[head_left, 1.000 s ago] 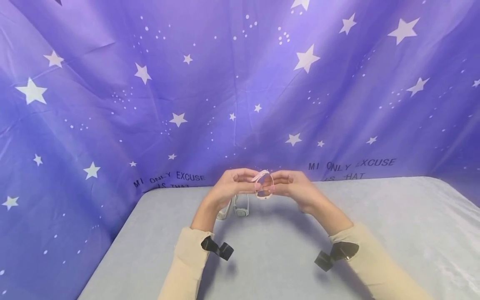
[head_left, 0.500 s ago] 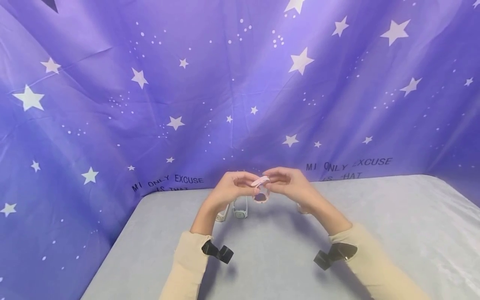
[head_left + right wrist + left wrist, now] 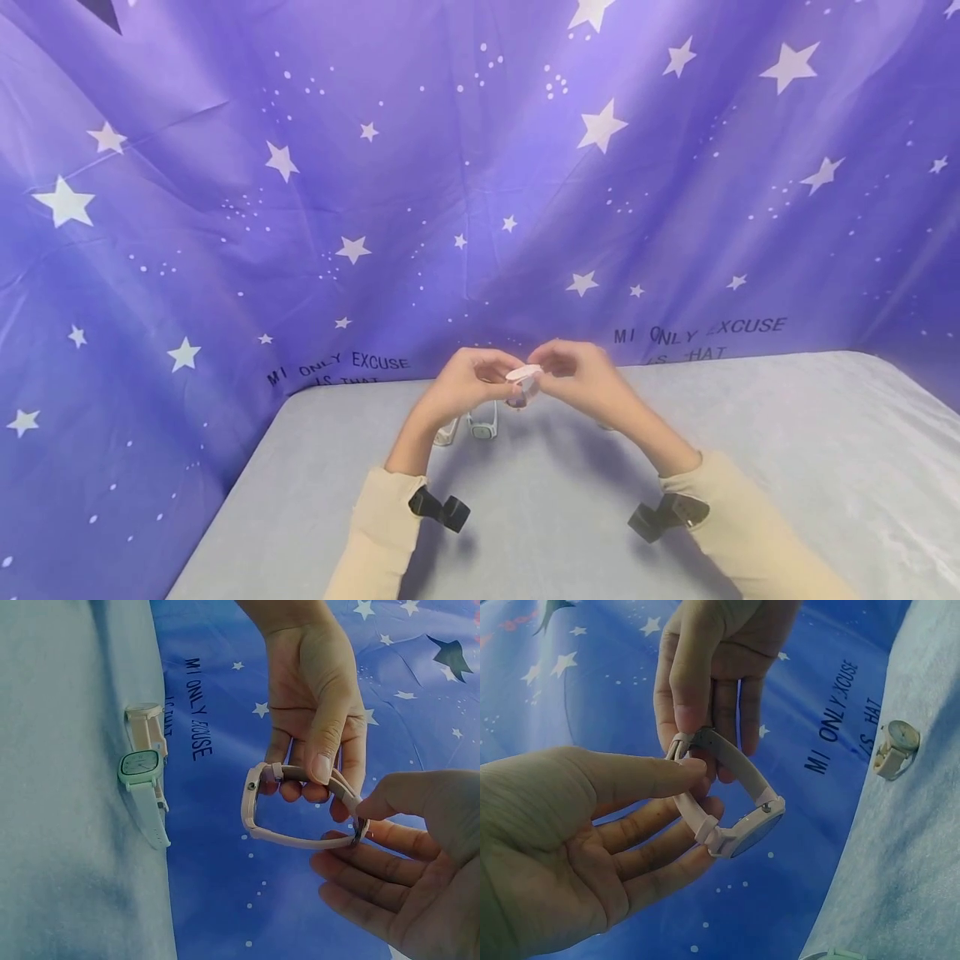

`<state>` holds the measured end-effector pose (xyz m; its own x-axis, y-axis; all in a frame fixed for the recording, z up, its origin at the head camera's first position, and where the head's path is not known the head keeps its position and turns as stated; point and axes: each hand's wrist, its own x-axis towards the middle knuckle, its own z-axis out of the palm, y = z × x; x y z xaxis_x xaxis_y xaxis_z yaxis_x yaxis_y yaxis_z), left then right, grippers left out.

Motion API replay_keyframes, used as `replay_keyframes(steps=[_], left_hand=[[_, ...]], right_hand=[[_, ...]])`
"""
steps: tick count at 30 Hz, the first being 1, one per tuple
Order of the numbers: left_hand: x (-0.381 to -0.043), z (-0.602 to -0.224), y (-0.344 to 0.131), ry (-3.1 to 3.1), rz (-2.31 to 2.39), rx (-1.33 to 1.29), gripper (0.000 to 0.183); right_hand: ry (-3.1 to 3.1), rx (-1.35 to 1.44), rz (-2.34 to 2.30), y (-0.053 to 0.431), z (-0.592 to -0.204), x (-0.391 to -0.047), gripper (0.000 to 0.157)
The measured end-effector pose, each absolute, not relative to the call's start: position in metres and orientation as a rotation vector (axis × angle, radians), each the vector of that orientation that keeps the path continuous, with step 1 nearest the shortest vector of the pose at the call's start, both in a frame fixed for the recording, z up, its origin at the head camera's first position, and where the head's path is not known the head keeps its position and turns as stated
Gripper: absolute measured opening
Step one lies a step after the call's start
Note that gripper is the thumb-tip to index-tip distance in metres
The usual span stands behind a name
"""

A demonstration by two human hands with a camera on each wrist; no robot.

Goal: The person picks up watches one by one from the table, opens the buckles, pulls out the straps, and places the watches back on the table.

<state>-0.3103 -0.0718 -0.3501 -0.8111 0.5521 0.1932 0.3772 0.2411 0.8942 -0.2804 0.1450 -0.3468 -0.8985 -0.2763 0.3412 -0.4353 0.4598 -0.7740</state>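
Above the table's far edge, both hands hold a pale pink wristwatch. Its strap is looped round, and the case hangs away from the fingertips in the left wrist view. My left hand pinches one side of the strap between thumb and fingers. With thumb and forefinger, my right hand pinches the strap at the buckle, where the strap ends overlap. The watch face points away from the head camera and is hidden there.
On the grey table cover stand a mint green square watch and a beige watch beside it. Another round-faced watch stands near the right forearm. A purple star-printed curtain hangs behind the table.
The pink watch has tipped and dropped slightly, so its open loop no longer faces the head camera. My right fingers have closed in at the buckle; the left hand keeps its hold.
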Motion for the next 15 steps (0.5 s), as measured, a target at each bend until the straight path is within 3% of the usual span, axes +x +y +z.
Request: replay_keyframes(steps=[15], left_hand=[[-0.3091, -0.3536, -0.0655, 2.361, 1.621, 0.905, 0.022]], right_hand=[[-2.539, 0.621, 1.266, 0.1419, -0.3494, -0.2792, 0.019]])
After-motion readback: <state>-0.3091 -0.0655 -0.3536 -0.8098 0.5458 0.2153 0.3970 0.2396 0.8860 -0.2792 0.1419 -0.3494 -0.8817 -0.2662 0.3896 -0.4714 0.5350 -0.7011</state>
